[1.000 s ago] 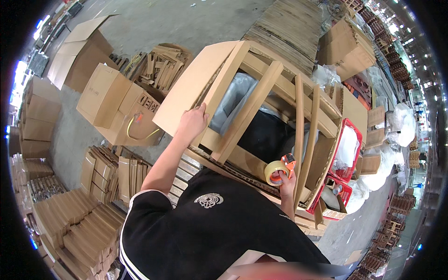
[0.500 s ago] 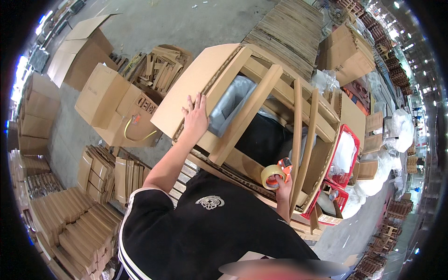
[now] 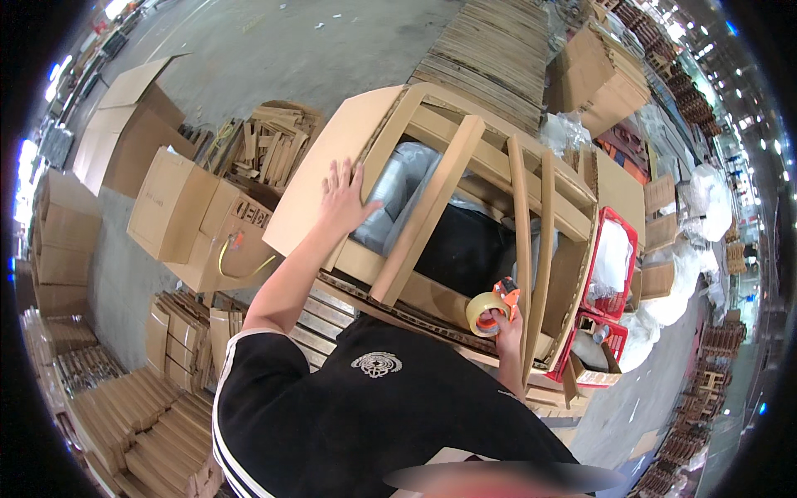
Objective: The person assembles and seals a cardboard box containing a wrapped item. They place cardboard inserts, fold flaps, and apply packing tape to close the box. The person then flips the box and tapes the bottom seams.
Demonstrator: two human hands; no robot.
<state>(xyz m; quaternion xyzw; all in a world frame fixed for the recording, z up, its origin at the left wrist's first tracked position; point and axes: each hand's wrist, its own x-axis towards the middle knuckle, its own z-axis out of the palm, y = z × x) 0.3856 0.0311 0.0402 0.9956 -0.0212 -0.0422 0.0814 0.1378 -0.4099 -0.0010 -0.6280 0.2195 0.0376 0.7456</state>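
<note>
A large open cardboard carton (image 3: 344, 137) stands in front of me, its left flap folded outward. My left hand (image 3: 339, 199) lies on that flap near the carton's edge, fingers spread and thumb out. At the near right side, my right hand (image 3: 507, 330) grips a tape dispenser (image 3: 505, 290) with an orange-and-black head and a roll of yellowish clear tape (image 3: 481, 314). Long cardboard strips (image 3: 427, 212) lie across the carton's opening. Between them show a grey plastic-wrapped piece (image 3: 398, 191) and a black surface (image 3: 465, 241); the rest of the contents is hidden.
Red crates (image 3: 613, 249) stand right of the carton, with white bundles beyond. Stacked flat cardboard (image 3: 141, 415) lies at lower left. An open box (image 3: 191, 207) and a box of cardboard scraps (image 3: 274, 145) sit to the left. Wooden slatted boards (image 3: 486, 62) lie behind the carton.
My left hand has shifted on the flap, its fingers now more spread. My right hand keeps the tape dispenser in nearly the same place. The whole view has shifted slightly.
</note>
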